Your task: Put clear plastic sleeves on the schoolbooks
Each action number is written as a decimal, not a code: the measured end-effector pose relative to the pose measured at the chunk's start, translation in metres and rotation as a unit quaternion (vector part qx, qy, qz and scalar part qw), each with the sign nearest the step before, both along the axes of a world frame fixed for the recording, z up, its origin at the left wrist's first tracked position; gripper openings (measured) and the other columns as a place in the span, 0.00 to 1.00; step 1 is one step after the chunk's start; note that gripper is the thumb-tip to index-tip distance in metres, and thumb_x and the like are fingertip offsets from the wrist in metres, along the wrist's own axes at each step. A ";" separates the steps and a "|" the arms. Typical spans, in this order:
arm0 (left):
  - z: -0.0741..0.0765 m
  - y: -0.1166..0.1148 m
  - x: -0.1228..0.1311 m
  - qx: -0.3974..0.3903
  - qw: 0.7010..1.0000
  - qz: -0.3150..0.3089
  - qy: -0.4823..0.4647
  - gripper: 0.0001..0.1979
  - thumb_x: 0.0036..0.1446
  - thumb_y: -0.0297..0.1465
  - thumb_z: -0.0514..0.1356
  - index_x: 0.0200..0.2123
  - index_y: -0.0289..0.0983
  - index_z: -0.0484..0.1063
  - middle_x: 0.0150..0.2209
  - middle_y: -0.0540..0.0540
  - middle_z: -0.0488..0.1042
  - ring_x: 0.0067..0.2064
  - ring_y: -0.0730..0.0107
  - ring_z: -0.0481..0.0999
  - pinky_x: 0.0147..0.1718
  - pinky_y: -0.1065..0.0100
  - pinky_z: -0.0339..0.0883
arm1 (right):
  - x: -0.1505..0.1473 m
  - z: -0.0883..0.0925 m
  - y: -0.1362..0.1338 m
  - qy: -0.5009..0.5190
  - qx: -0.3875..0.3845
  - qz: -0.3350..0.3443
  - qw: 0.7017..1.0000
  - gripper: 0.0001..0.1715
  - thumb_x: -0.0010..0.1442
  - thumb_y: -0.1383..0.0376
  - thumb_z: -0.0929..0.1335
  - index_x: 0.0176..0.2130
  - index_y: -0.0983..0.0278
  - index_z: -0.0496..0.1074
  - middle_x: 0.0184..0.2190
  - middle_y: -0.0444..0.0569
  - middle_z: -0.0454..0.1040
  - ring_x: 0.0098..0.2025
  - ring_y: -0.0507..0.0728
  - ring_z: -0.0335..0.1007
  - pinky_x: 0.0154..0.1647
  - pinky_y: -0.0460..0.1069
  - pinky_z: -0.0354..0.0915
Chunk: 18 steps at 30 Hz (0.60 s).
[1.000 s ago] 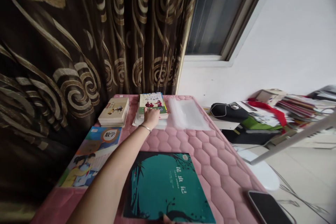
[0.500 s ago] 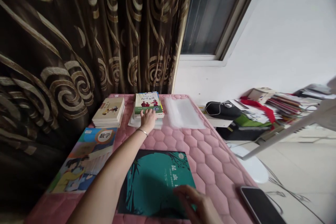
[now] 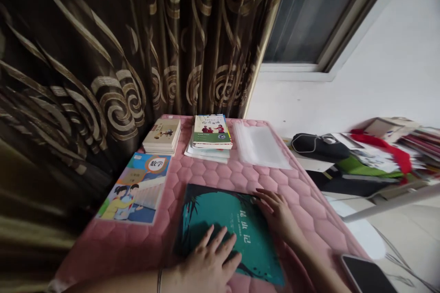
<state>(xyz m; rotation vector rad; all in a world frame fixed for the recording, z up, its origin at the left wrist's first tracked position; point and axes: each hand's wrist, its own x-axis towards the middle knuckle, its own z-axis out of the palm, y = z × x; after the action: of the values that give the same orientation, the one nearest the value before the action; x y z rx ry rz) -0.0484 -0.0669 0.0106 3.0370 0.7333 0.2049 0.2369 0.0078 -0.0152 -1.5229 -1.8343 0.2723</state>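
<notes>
**Both hands flat on a teal book**

A dark curtain (image 3: 103, 55) with gold swirls fills the left and far side, and a window (image 3: 319, 9) sits in the white wall to its right. A table (image 3: 213, 176) under a pink quilted cover runs from near to far. Right of it, lower down, lies a clutter of papers (image 3: 378, 155) and a black pouch (image 3: 319, 146).

The teal book (image 3: 220, 213) lies closed and flat on the near middle of the table. Left of it, apart, lies a maths book (image 3: 137, 187). At the far edge, from left to right, stand a beige stack (image 3: 162, 135), a green-topped stack (image 3: 210, 132) and clear sleeves (image 3: 259, 146).

The left hand (image 3: 209, 261) rests palm down on the teal book's near part, fingers spread. The right hand (image 3: 278, 213) lies on the book's right far corner, fingers also spread and flat, gripping nothing. A phone (image 3: 366, 274) lies face up at the near right corner. A thin bangle (image 3: 160, 279) circles the left wrist.
</notes>
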 end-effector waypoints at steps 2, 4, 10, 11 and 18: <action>-0.005 -0.001 -0.003 0.020 1.000 0.023 0.003 0.25 0.63 0.38 0.52 0.62 0.40 0.58 0.65 0.39 0.56 0.65 0.49 0.56 0.60 0.49 0.53 | -0.002 -0.005 0.005 -0.007 -0.008 -0.002 1.000 0.22 0.62 0.51 0.61 0.45 0.59 0.77 0.47 0.53 0.76 0.49 0.63 0.68 0.51 0.60 0.65; -0.006 0.000 -0.003 0.043 0.999 0.028 0.003 0.23 0.64 0.32 0.51 0.62 0.41 0.58 0.64 0.39 0.59 0.64 0.51 0.59 0.59 0.50 0.55 | -0.005 -0.008 0.006 -0.009 -0.016 0.002 1.000 0.23 0.63 0.51 0.61 0.45 0.60 0.77 0.45 0.53 0.76 0.47 0.63 0.69 0.50 0.59 0.65; -0.014 -0.002 0.001 0.070 0.997 0.021 0.001 0.22 0.65 0.31 0.49 0.62 0.39 0.59 0.63 0.36 0.60 0.62 0.48 0.61 0.57 0.48 0.58 | -0.008 -0.008 0.004 0.001 -0.037 0.007 0.999 0.24 0.63 0.51 0.60 0.45 0.62 0.76 0.44 0.54 0.76 0.46 0.63 0.69 0.49 0.59 0.65; -0.016 -0.002 0.002 0.068 0.997 0.025 0.001 0.22 0.65 0.30 0.49 0.62 0.39 0.59 0.63 0.36 0.60 0.62 0.48 0.60 0.57 0.48 0.57 | -0.008 -0.007 0.004 0.003 -0.041 0.007 0.999 0.23 0.63 0.52 0.61 0.45 0.62 0.76 0.45 0.54 0.76 0.46 0.63 0.69 0.49 0.59 0.65; -0.014 -0.001 0.006 0.025 0.999 0.044 -0.005 0.20 0.65 0.30 0.49 0.59 0.42 0.63 0.62 0.39 0.63 0.62 0.52 0.63 0.57 0.51 0.61 | -0.010 -0.004 0.003 0.011 -0.047 0.008 0.999 0.22 0.63 0.53 0.61 0.45 0.61 0.76 0.44 0.53 0.76 0.46 0.63 0.68 0.50 0.60 0.65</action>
<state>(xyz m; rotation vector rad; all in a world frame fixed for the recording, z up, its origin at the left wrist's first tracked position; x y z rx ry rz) -0.0424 -0.0679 -0.0032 3.0495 0.8762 0.2425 0.2268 0.0107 -0.0187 -1.5624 -1.8405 0.3863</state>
